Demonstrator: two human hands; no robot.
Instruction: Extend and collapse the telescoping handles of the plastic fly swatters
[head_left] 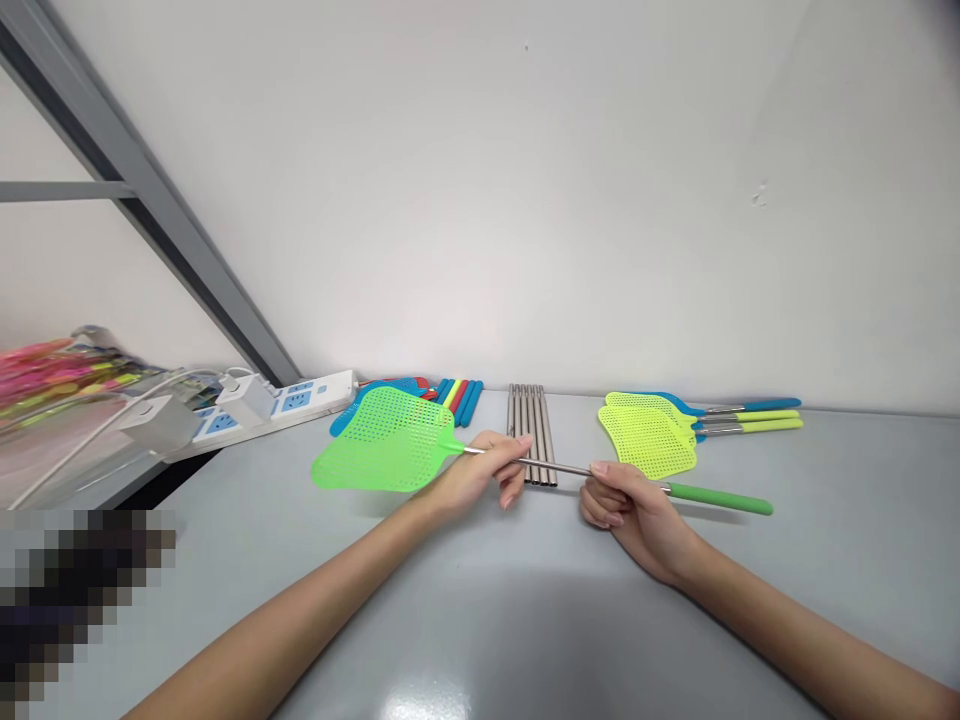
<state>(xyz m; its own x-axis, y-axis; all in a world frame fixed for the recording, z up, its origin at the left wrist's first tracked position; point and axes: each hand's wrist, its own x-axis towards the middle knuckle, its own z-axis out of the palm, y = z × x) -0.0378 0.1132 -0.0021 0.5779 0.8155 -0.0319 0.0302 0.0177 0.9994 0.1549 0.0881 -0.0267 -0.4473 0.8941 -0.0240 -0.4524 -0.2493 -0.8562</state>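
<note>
A green fly swatter [390,445] is held above the table, its perforated head to the left and its green handle [720,498] to the right. My left hand [480,470] is closed on the metal rod near the head. Further along the rod, close to the handle, my right hand [637,510] grips it too. Behind my left hand lie several bare metal rods [536,430] side by side. Blue, yellow and red handle grips [459,400] rest left of the rods, beside blue and red swatter heads [360,402], partly hidden by the green one.
At the right back, blue and yellow swatters [652,435] lie stacked on the grey table [525,620]. A white power strip [319,400] with plugged-in adapters and a cable is at the left, near packaged colourful items [52,385] and a grey metal frame [180,220].
</note>
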